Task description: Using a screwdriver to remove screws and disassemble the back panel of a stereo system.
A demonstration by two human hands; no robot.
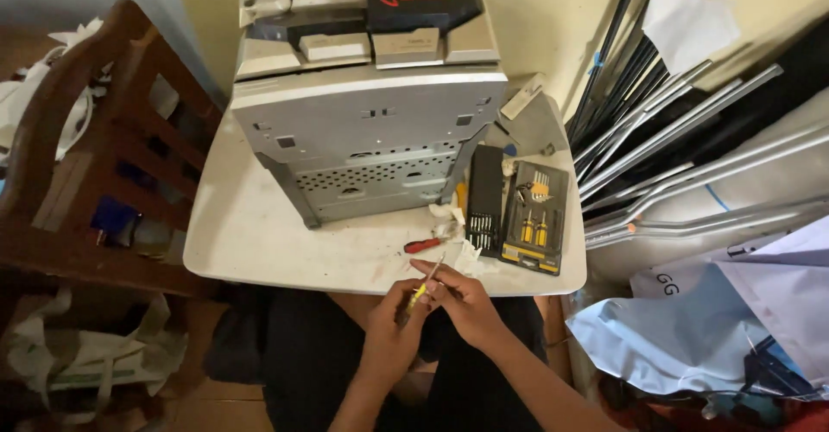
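**Both hands on a small screwdriver at the table's near edge**

Where the white table (259,242) ends nearest the person, both hands meet just over its rim. The left hand (393,324) is curled around the yellow handle of a small screwdriver (425,287), and the right hand (462,302) pinches the thin metal shaft near its tip, so the tool is gripped from both ends and slants up toward the table.

On the table, just beyond the hands, lies a red-handled tool (421,245) beside some crumpled white paper (449,225). To the right of these, near the table's right edge, an open tool kit (535,216) lies flat, with two small yellow-handled drivers in its tray; a black bit holder (485,199) lies touching its left side.

Farther back, in the middle of the table, stands a large grey stereo unit (367,130) with a perforated metal panel facing the person. Left of the table is a dark wooden chair (86,164). Right of the table, a bundle of metal tubes (682,155) leans against the wall.
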